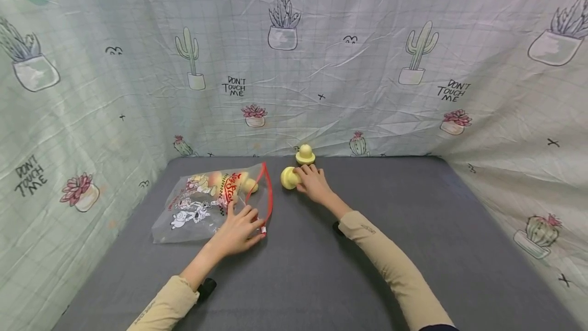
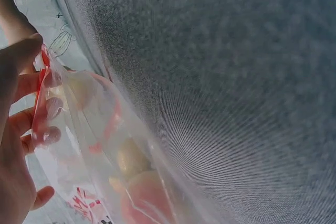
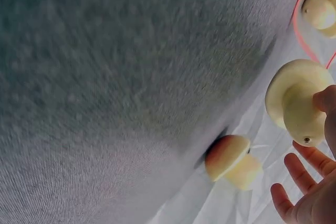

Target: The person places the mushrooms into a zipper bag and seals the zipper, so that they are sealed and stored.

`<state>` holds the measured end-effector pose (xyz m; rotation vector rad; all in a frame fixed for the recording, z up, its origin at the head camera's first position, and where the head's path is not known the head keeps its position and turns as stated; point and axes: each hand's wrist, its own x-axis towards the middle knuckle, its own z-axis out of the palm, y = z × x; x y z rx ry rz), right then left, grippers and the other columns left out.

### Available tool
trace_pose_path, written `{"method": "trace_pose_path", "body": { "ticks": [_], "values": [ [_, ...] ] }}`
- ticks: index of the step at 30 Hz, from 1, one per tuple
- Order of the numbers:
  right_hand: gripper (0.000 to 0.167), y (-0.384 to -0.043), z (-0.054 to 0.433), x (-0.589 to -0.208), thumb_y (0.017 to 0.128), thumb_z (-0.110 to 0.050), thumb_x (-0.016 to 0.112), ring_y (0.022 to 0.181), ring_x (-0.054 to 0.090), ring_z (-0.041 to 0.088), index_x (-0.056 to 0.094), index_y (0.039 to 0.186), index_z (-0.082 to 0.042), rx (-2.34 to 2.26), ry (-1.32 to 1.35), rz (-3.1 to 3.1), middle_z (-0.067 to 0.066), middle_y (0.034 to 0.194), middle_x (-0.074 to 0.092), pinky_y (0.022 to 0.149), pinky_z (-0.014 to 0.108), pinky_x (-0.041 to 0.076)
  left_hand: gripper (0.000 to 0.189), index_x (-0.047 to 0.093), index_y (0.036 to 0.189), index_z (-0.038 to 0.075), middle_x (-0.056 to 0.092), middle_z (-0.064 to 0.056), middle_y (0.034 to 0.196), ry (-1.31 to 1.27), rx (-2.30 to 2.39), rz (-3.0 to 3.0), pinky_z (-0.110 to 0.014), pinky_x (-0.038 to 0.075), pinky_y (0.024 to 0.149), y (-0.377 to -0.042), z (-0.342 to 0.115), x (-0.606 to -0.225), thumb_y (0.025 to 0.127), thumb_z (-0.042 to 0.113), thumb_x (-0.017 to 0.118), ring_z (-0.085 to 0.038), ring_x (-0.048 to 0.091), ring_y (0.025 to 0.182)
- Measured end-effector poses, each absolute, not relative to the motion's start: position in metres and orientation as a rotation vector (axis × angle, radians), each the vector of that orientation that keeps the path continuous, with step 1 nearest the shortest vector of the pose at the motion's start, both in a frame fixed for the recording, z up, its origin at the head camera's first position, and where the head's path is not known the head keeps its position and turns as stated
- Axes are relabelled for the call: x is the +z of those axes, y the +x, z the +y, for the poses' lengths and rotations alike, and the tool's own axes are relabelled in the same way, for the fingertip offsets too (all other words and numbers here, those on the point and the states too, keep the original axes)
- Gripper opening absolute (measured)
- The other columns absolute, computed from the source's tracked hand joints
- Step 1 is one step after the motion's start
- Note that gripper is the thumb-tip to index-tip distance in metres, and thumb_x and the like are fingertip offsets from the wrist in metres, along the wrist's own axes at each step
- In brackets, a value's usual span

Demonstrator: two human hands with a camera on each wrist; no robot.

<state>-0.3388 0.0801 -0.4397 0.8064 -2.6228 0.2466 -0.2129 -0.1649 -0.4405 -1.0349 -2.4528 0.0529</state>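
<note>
A clear plastic zip bag (image 1: 206, 203) with a red zip edge, printed figures and red lettering lies on the left of the table. My left hand (image 1: 237, 229) pinches its red edge (image 2: 39, 85) between thumb and fingers, and the mouth gapes. Inside are pale yellow, rounded toys, one with a reddish part (image 2: 147, 198). Just right of the mouth, my right hand (image 1: 314, 184) holds a pale yellow mushroom-shaped toy (image 3: 302, 100) by its stem, thumb on one side and index finger on the other. Another mushroom-shaped toy (image 1: 305, 154) with a partly reddish cap (image 3: 227, 156) stands behind that hand.
The grey table (image 1: 367, 249) meets a hanging cloth (image 1: 321, 91) printed with cacti along its back edge. More cloth hangs on both sides. A dark band or device shows at each wrist, below the beige sleeves (image 1: 390, 259).
</note>
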Motion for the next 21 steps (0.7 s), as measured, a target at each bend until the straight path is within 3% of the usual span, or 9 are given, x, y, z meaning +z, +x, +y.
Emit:
{"method": "trace_pose_path", "body": {
  "ticks": [9,21],
  "values": [
    [0.035,-0.326,0.077,-0.44,0.085,-0.027,0.058,0.091,0.046,0.022,0.05,0.117,-0.015,0.283,0.905,-2.567,0.004,0.108,0.053,0.069,0.037,0.037,0.024,0.06,0.083,0.018,0.048,0.001,0.078,-1.024,0.089,-2.334,-0.062,0.026,0.088,-0.213,-0.163,-0.443,0.074,0.04,0.067,-0.018,0.045,0.08],
    [0.037,-0.313,0.067,-0.44,0.086,-0.03,0.056,0.089,0.045,0.019,0.051,0.119,-0.015,0.309,1.023,-2.543,0.003,0.109,0.053,0.068,0.034,0.035,0.021,0.06,0.083,0.016,0.052,0.0,0.083,-0.991,0.147,-2.376,-0.061,0.031,0.085,-0.207,-0.158,-0.44,0.075,0.034,0.066,-0.019,0.05,0.085]
  ]
}}
